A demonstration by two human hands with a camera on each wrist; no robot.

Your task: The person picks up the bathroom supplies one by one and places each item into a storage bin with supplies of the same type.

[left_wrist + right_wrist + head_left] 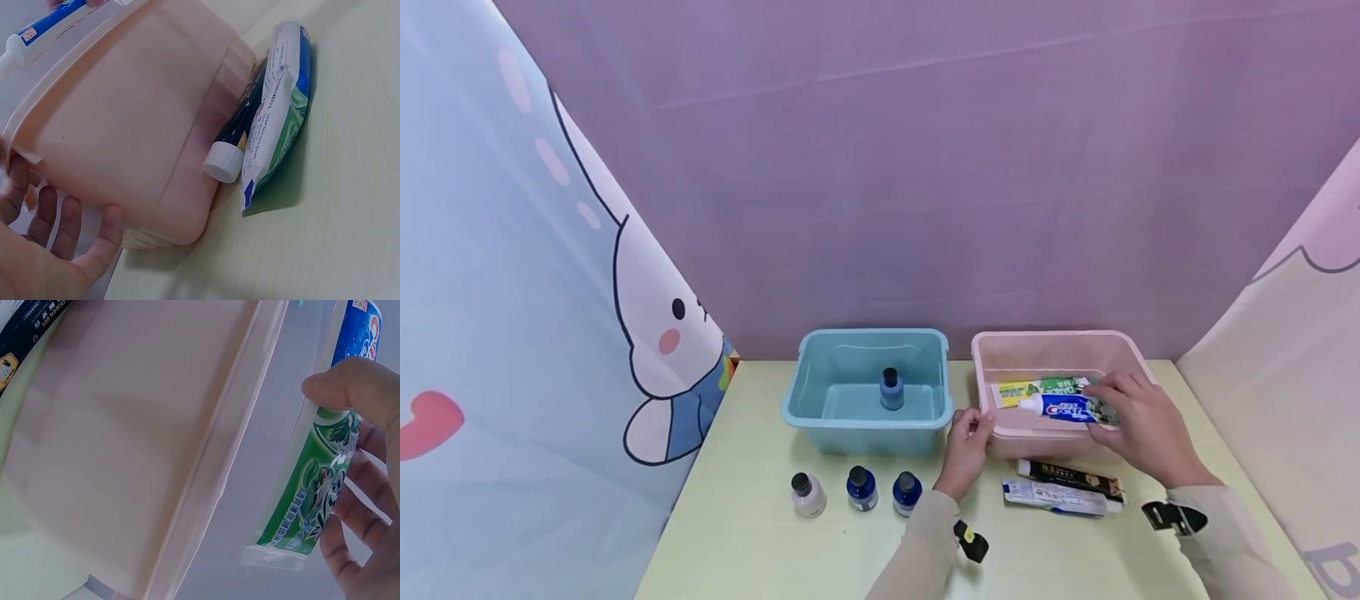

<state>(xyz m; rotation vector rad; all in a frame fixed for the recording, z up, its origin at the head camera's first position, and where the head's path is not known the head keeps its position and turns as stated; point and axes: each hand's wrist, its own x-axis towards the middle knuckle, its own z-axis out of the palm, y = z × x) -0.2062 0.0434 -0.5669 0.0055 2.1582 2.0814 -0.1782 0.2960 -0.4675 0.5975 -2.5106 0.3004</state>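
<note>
My right hand (1150,425) pinches a blue, white and green toothpaste tube (1065,408) between thumb and fingers, above the pink bin (1052,337). Its green end (312,487) shows in the right wrist view. Below it, a yellow and green toothpaste tube (1026,392) lies inside the bin. My left hand (966,450) grips the bin's front left corner at the rim, with fingertips against the outer wall. In front of the bin, a black toothpaste tube (1070,478) with a white cap and a white toothpaste tube (1058,497) lie side by side.
A blue bin (868,423) stands left of the pink one, with a small dark-capped bottle (892,390) upright inside. On the table before it stand a pale pink bottle (808,496) and two dark blue bottles (862,490). A purple curtain (925,183) hangs behind.
</note>
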